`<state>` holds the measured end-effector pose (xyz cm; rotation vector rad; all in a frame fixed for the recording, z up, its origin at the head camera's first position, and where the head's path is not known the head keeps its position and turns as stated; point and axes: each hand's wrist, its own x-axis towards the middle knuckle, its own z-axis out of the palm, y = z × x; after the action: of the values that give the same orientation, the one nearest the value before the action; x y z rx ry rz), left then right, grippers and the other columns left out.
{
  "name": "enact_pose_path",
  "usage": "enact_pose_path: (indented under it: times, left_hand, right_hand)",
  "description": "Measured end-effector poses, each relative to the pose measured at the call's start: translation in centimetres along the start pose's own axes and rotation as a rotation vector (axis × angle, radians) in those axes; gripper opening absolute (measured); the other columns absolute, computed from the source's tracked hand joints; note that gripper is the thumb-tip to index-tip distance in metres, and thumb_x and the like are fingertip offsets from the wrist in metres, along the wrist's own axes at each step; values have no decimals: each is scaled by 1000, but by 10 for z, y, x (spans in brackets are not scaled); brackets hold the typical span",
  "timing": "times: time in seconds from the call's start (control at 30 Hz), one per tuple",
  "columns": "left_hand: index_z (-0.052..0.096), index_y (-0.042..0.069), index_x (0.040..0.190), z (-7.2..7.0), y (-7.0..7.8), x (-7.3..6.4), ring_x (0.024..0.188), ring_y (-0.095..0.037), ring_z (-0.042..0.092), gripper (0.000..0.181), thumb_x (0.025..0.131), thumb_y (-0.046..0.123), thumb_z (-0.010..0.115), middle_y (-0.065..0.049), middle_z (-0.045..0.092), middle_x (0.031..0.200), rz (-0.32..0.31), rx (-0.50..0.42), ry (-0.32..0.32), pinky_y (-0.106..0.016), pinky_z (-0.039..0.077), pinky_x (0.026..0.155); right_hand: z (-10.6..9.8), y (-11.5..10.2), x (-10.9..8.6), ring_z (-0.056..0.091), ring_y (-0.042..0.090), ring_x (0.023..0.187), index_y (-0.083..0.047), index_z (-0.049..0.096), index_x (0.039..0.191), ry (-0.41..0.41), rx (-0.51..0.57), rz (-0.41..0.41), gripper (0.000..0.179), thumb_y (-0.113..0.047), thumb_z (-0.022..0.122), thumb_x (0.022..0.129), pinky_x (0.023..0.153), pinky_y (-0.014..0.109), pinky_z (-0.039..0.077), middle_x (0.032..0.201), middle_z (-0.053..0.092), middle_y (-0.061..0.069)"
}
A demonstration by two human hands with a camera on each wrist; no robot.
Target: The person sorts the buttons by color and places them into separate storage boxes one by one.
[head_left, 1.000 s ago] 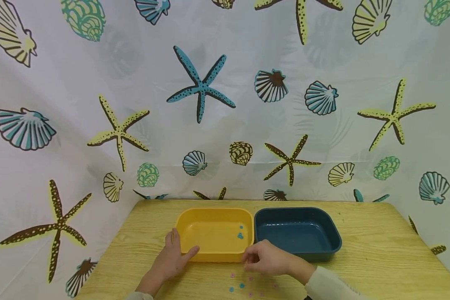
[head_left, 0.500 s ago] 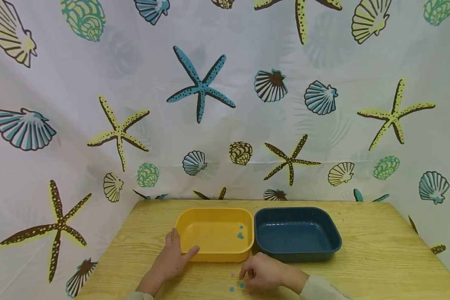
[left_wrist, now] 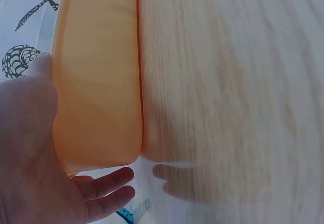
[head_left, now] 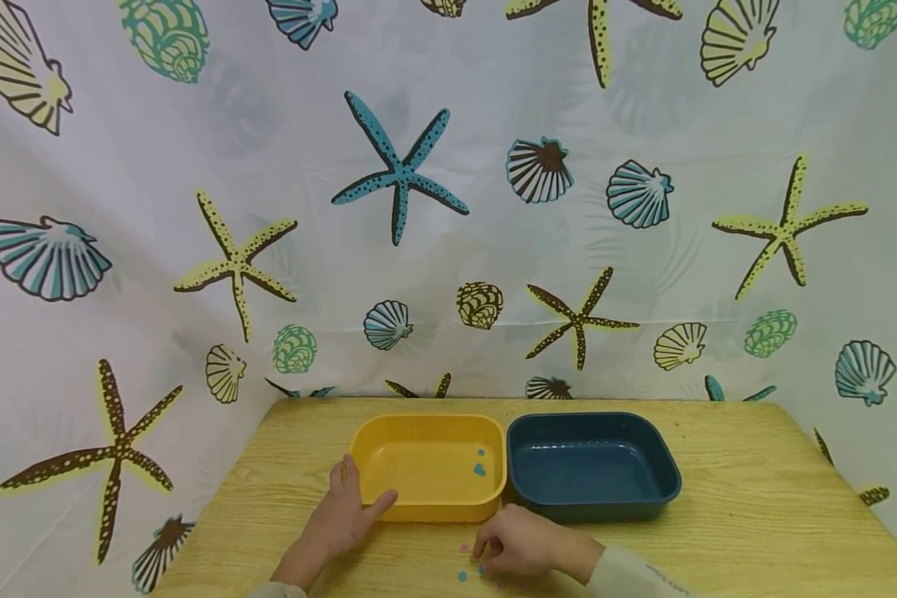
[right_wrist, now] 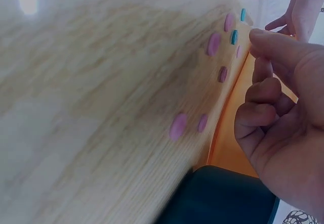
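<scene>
My left hand rests at the front left corner of a yellow plastic tray, its thumb along the near rim and its other fingers spread around the side. Low over the table, my right hand has its thumb and index finger reaching down at a small blue button-like disc. In the right wrist view the thumb tip is right beside that teal disc, and the remaining fingers are curled. A second blue disc and a pink disc lie to its left. Inside the yellow tray sit several blue discs.
A dark blue tray stands to the right of the yellow one, close against it. Several more pink discs are scattered on the wooden table near my right hand. Behind the table hangs a curtain printed with shells and starfish.
My right hand has come down from the yellow tray's front right corner toward the discs, then shifted slightly left over the blue one. The left hand stays in place.
</scene>
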<state>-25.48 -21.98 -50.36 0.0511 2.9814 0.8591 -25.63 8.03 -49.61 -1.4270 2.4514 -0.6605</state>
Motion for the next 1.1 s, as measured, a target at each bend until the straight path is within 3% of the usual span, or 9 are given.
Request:
enact_pose_path:
  times: [0.4,1.1]
  left_hand:
    - [0,-17,143,1,-1,1,81,-32,60,108,89,63,47,-36,9,145,5,12,9,-42,50,63]
    - [2,-19,142,-3,3,-3,79,-33,60,110,88,65,47,-39,9,143,17,10,12,-41,50,61]
  right_hand:
    - [3,-1,3,46,-8,55,-15,74,91,-7,-8,27,10,-13,72,82,52,11,40,64,55,-19]
    - [10,7,3,48,-9,58,-12,74,91,1,46,3,10,-10,71,82,55,10,42,68,58,-19]
